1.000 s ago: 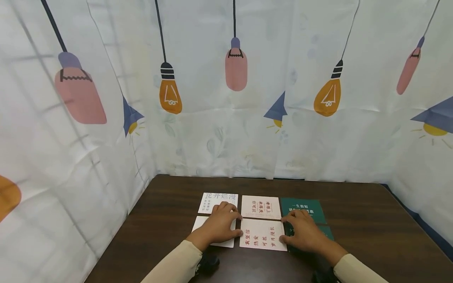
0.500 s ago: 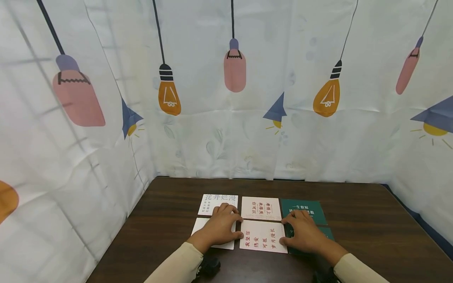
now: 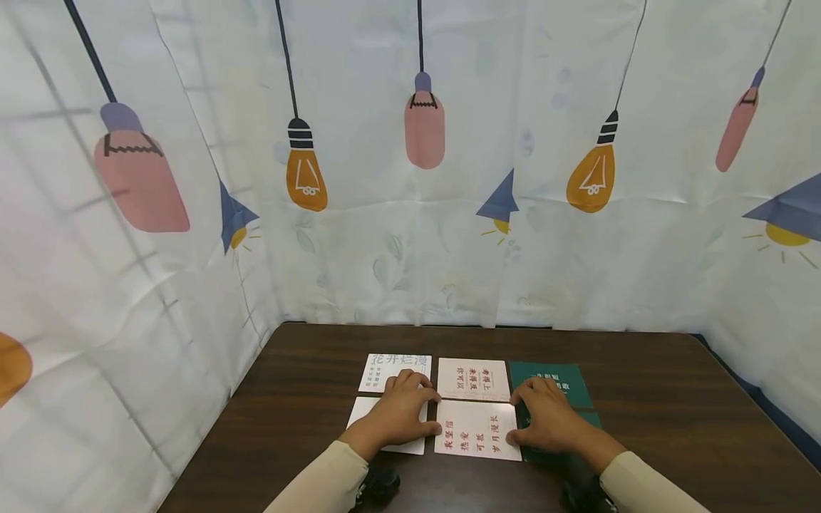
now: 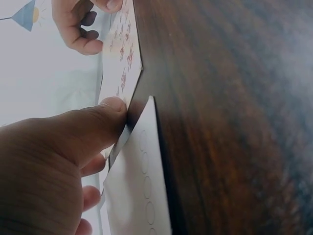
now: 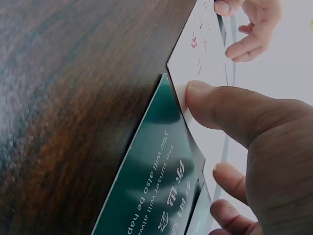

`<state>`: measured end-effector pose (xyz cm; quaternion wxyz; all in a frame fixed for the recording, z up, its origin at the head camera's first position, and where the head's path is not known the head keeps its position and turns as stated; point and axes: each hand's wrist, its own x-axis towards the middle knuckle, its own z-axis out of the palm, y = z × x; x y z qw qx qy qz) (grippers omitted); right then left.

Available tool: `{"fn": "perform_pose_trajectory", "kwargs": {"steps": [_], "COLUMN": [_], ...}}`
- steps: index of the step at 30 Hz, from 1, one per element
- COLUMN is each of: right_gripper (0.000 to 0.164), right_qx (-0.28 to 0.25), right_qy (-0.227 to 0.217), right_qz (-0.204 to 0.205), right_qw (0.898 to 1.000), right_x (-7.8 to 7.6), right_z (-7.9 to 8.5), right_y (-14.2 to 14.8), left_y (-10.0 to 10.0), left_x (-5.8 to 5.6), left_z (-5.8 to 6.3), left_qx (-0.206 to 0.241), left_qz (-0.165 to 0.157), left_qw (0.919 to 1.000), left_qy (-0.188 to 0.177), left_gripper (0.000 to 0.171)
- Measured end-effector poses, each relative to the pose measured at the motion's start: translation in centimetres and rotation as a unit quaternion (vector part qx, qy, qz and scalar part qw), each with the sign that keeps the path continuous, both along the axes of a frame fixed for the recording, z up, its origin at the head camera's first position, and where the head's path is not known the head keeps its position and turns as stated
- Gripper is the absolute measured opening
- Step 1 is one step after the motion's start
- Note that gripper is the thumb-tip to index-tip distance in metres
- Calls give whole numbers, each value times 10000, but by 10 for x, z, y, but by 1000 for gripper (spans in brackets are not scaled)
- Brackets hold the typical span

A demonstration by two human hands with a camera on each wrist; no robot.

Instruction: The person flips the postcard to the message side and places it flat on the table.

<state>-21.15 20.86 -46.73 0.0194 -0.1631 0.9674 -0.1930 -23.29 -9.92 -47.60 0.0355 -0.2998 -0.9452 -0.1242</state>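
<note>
A pinkish-white card (image 3: 478, 429) with red writing lies flat in the front row, between my two hands. My left hand (image 3: 400, 413) rests at its left side, thumb tip (image 4: 113, 105) right at the edge and fingers loosely bent. At the opposite side is my right hand (image 3: 546, 417), its thumb (image 5: 201, 100) on the card's right edge. Under my left hand a white card (image 3: 362, 407) is partly hidden. My right hand covers much of a dark green card (image 5: 151, 161) with white writing.
Behind lie a white card (image 3: 378, 370) with blue-grey writing, a pale card (image 3: 474, 377) with red writing and a green card (image 3: 571, 374). All lie on the dark wood table (image 3: 308, 385). A lamp-patterned curtain (image 3: 359, 263) hangs behind it.
The head view has shifted very slightly, so the cards and table sit a little lower. Both hands keep their places at the card's edges.
</note>
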Motion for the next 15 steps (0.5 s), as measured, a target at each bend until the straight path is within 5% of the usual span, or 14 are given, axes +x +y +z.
{"fn": "perform_pose_trajectory", "kwargs": {"steps": [15], "right_gripper": [61], "right_qx": [-309], "right_qy": [64], "right_qz": [-255], "right_qw": [9992], "right_x": [1], "right_z": [-7], "right_y": [-4], "left_y": [0], "left_x": [1], "left_z": [2], "left_qx": [369], "left_qz": [25], "left_qw": [9991], "left_qy": [-184], "left_gripper": [45]}}
